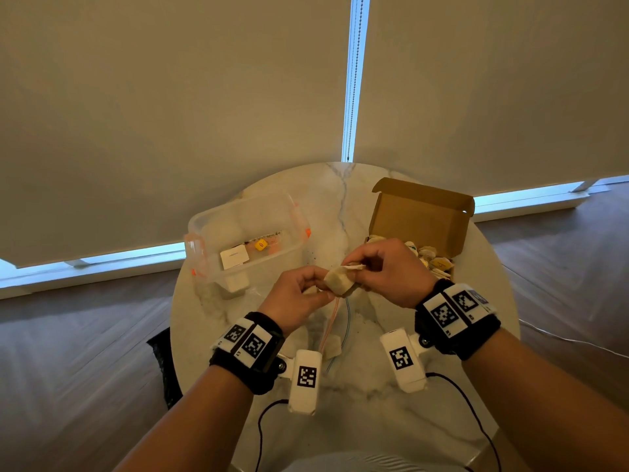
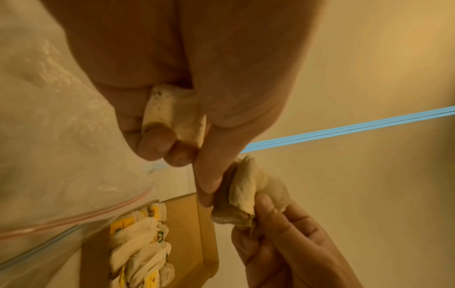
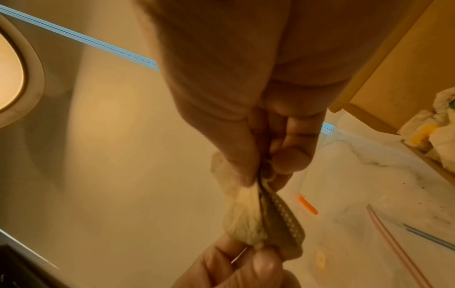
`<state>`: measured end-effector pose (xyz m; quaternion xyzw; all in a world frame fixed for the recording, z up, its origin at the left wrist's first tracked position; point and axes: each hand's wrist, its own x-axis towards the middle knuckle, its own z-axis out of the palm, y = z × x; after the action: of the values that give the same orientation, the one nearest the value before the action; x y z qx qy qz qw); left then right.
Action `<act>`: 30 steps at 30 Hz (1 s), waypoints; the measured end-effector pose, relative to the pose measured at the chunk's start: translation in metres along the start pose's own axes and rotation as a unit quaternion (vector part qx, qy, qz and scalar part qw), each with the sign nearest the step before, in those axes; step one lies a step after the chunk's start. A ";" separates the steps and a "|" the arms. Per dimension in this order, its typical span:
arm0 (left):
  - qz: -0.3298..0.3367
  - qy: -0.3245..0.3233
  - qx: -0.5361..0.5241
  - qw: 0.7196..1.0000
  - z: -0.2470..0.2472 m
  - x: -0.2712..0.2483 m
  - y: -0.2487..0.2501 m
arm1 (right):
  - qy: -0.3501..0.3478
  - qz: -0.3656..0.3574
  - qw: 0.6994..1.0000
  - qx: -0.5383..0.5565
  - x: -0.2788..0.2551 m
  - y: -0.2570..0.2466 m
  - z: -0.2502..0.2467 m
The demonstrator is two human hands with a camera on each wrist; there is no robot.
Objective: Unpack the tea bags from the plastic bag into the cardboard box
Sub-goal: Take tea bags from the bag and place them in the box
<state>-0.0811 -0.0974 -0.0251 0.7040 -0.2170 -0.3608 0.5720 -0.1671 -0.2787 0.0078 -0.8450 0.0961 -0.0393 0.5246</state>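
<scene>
Above the middle of the table both hands hold one crumpled beige tea bag [image 1: 338, 282] between them. My left hand [image 1: 321, 287] pinches its near end, and my right hand [image 1: 357, 267] pinches its far end. In the left wrist view my left hand [image 2: 204, 175] also keeps a second tea bag [image 2: 172, 113] tucked under its curled fingers. The right wrist view shows my right hand [image 3: 258, 175] pinching the shared tea bag [image 3: 246, 220]. The clear plastic bag [image 1: 335, 321] lies flat beneath the hands with one tea bag [image 1: 333, 347] in it. The open cardboard box [image 1: 422, 219] at the right holds several tea bags [image 1: 432, 260].
A clear plastic tub [image 1: 245, 240] with orange clips stands at the left of the round marble table [image 1: 374, 420]. Window blinds hang close behind the table. Cables from the wrist cameras trail over the near edge. Dark crumbs speckle the table near the box.
</scene>
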 end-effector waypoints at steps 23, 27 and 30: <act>-0.032 0.000 0.014 0.999 0.006 0.003 0.011 | 0.015 0.001 1.000 -0.019 -0.003 0.017 -0.004; -0.068 0.029 -0.048 0.996 0.009 0.005 0.015 | 0.049 0.047 0.996 -0.048 -0.008 0.039 -0.013; -0.060 0.028 -0.045 0.997 0.012 0.007 0.016 | 0.072 0.103 0.989 -0.084 -0.015 0.069 -0.026</act>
<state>-0.0840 -0.1141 -0.0124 0.6990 -0.1414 -0.3840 0.5864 -0.1945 -0.3285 -0.0420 -0.8668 0.2228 -0.0377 0.4445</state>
